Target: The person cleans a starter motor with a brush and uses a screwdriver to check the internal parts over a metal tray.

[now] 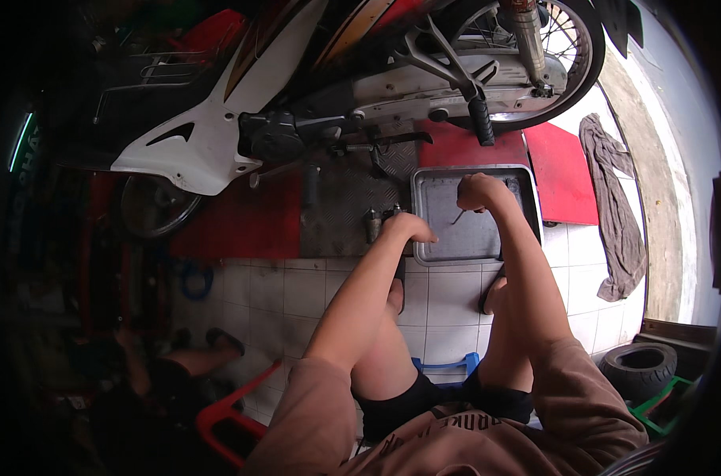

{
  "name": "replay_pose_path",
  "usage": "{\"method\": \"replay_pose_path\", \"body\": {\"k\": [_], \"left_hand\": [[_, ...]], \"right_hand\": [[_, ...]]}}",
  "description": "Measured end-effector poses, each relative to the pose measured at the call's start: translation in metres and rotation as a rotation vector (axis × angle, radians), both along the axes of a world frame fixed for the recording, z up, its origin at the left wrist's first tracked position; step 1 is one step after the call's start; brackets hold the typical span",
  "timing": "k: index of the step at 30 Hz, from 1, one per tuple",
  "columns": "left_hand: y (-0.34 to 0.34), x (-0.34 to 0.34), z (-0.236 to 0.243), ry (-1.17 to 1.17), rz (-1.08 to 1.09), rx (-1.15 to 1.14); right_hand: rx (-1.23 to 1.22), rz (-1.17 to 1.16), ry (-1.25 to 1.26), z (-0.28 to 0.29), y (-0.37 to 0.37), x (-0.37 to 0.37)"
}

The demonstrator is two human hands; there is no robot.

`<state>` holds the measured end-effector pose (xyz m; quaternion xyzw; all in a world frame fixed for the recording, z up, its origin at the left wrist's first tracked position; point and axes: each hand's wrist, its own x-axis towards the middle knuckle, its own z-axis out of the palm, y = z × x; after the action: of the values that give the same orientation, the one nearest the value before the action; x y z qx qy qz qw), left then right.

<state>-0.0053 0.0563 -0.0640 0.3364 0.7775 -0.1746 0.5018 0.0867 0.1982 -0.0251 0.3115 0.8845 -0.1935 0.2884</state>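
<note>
In the head view, the person sat on a low blue stool [444, 369] facing a motorcycle [352, 87] raised over red mats. The right hand [481, 193] was closed in a fist around a thin metal tool [458, 216], its tip pointing down into the single grey metal tray [432, 238] on the floor. The left hand [408, 228] rested loosely curled at the tray's left edge, just beside two small upright cylindrical parts [374, 224]; whether it gripped anything could not be told. A slip of the thin tool might have scraped the tray, and the left wrist could have toppled those two parts. One grey rag [614, 206] lay right, one tyre [638, 369] beyond.
</note>
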Motion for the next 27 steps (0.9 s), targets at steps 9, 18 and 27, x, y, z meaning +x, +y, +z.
{"method": "replay_pose_path", "body": {"k": [9,18,27], "left_hand": [[-0.025,-0.069,-0.039,0.090,0.172,0.199],[-0.057,-0.095,-0.088,0.254,0.535,0.442],[-0.076,-0.089,-0.168,0.326,0.690,0.335]], "right_hand": [[-0.056,-0.067,-0.078,-0.009,0.012,0.003],[-0.042,-0.068,0.052,-0.012,0.010,0.007],[-0.083,-0.069,-0.077,0.010,0.009,0.012]]}}
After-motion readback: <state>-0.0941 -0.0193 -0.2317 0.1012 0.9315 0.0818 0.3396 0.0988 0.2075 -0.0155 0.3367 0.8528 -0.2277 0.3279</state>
